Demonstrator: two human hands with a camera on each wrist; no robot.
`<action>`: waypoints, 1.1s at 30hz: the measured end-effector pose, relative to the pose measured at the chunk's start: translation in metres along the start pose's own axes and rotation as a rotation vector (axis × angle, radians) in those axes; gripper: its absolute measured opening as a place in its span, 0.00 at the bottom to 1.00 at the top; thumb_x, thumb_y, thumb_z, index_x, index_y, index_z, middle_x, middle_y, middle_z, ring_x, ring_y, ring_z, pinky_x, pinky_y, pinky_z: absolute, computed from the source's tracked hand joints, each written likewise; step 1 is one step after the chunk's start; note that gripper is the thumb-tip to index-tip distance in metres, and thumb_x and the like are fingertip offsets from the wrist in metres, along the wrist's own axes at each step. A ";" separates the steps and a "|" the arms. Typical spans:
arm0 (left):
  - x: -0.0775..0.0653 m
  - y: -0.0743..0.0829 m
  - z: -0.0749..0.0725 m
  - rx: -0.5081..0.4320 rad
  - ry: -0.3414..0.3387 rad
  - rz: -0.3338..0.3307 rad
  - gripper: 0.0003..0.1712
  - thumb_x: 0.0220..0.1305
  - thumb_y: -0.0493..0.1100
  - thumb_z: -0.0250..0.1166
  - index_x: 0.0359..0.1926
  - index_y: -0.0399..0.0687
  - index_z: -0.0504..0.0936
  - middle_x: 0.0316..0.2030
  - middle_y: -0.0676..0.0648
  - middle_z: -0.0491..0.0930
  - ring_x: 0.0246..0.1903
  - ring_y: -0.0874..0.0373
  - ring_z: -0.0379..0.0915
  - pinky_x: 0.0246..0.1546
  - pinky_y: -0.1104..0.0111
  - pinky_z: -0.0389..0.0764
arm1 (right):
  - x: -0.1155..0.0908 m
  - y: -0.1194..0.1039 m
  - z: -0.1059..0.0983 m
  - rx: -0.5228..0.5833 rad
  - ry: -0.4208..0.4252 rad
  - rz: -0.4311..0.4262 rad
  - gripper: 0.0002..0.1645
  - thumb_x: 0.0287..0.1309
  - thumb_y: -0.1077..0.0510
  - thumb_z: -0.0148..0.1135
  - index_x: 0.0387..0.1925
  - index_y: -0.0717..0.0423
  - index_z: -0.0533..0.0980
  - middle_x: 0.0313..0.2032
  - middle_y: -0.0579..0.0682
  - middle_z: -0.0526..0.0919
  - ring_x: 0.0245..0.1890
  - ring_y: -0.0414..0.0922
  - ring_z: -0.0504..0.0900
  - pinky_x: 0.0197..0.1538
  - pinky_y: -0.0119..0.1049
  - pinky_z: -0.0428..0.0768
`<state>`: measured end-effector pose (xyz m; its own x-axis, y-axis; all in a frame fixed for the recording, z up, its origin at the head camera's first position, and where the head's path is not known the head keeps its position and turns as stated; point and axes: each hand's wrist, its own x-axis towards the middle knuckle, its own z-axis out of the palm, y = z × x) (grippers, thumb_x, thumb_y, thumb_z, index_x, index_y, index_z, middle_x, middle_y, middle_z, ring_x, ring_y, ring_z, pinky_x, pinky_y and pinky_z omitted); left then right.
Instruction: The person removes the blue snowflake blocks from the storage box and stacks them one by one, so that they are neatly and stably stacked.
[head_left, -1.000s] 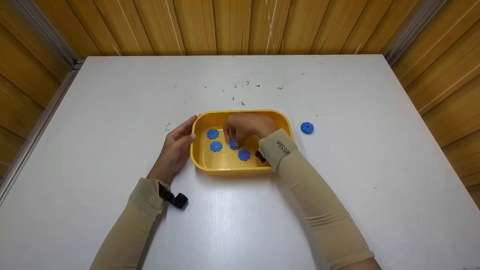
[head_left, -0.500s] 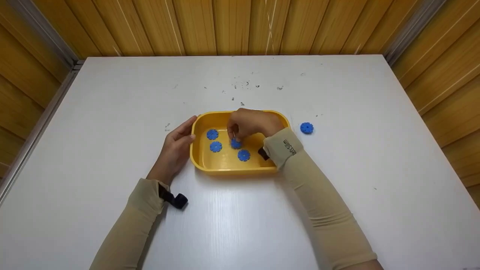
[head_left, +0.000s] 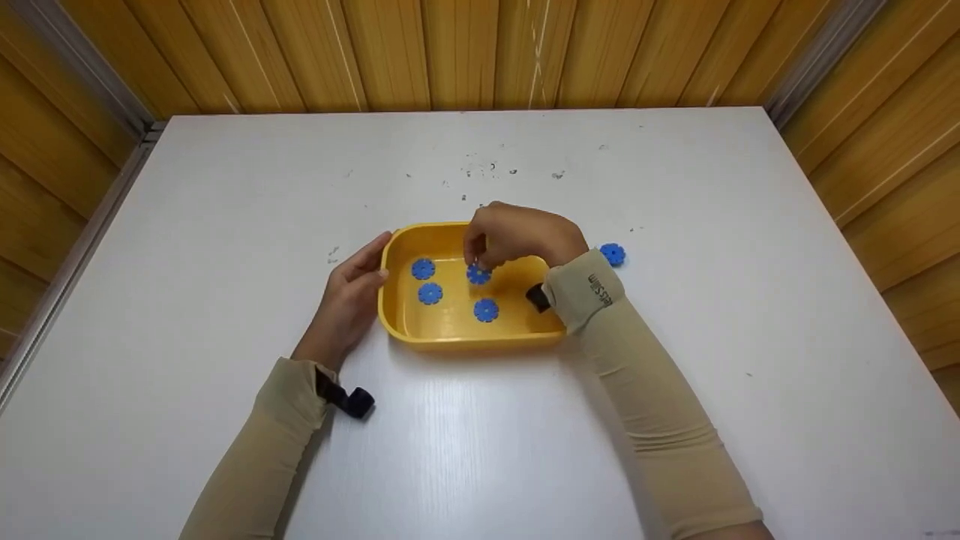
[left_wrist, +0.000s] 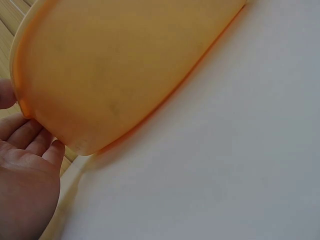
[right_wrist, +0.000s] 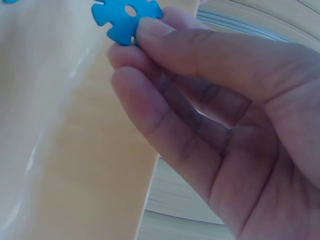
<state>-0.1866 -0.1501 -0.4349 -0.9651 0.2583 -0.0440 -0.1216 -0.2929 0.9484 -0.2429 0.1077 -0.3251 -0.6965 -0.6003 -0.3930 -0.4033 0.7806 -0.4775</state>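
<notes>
A yellow plastic basin [head_left: 465, 343] stands on the white table. My left hand [head_left: 351, 292] holds its left side, thumb at the rim and fingers against the outer wall; the left wrist view shows that hand [left_wrist: 27, 175] beside the basin's wall [left_wrist: 110, 75]. Over the inside of the basin, my right hand [head_left: 521, 232] pinches a blue notched plastic disc [head_left: 478, 276] between thumb and fingers. Close up in the right wrist view, this disc [right_wrist: 117, 20] has a hole in its middle. Three similar discs lie on the basin floor, including one front disc [head_left: 486, 310].
Right of the basin, another blue notched disc [head_left: 613, 254] lies on the table [head_left: 712, 315], partly behind the right sleeve. Wood-patterned panels [head_left: 457, 56] rise behind the table. A dark wrist camera [head_left: 358, 403] sticks out from the left sleeve.
The right hand has lifted the pinched disc and carried it up and to the right, away from the other discs. The left hand stays at the basin's side.
</notes>
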 end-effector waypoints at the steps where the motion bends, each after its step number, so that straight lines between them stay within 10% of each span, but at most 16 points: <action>1: 0.000 0.000 0.000 0.000 -0.001 0.000 0.36 0.73 0.30 0.50 0.79 0.43 0.57 0.80 0.50 0.56 0.79 0.59 0.52 0.76 0.69 0.63 | -0.002 0.001 -0.001 0.001 0.005 -0.002 0.08 0.63 0.65 0.67 0.43 0.55 0.86 0.41 0.51 0.88 0.37 0.47 0.80 0.48 0.36 0.86; 20: 0.000 -0.001 0.000 -0.043 -0.010 0.020 0.36 0.72 0.28 0.50 0.79 0.41 0.56 0.80 0.47 0.56 0.79 0.55 0.53 0.75 0.69 0.64 | -0.034 0.024 -0.016 0.061 0.159 -0.083 0.09 0.63 0.67 0.65 0.42 0.60 0.87 0.41 0.54 0.90 0.39 0.47 0.85 0.48 0.38 0.86; 28: 0.002 -0.002 -0.002 -0.034 -0.018 0.015 0.36 0.72 0.28 0.50 0.79 0.41 0.56 0.80 0.47 0.55 0.80 0.56 0.51 0.76 0.68 0.63 | -0.047 0.039 -0.019 0.061 0.254 -0.087 0.09 0.63 0.66 0.66 0.44 0.61 0.87 0.42 0.56 0.91 0.44 0.53 0.88 0.79 0.55 0.62; 33: 0.002 -0.001 -0.004 -0.019 -0.007 0.015 0.36 0.72 0.29 0.50 0.79 0.41 0.55 0.81 0.48 0.55 0.80 0.56 0.50 0.76 0.68 0.62 | -0.055 0.049 -0.018 0.085 0.309 -0.091 0.10 0.63 0.67 0.66 0.45 0.62 0.87 0.44 0.57 0.90 0.43 0.52 0.88 0.55 0.47 0.87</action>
<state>-0.1891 -0.1526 -0.4371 -0.9652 0.2602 -0.0274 -0.1114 -0.3142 0.9428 -0.2351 0.1819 -0.3122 -0.8122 -0.5755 -0.0951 -0.4302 0.7012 -0.5686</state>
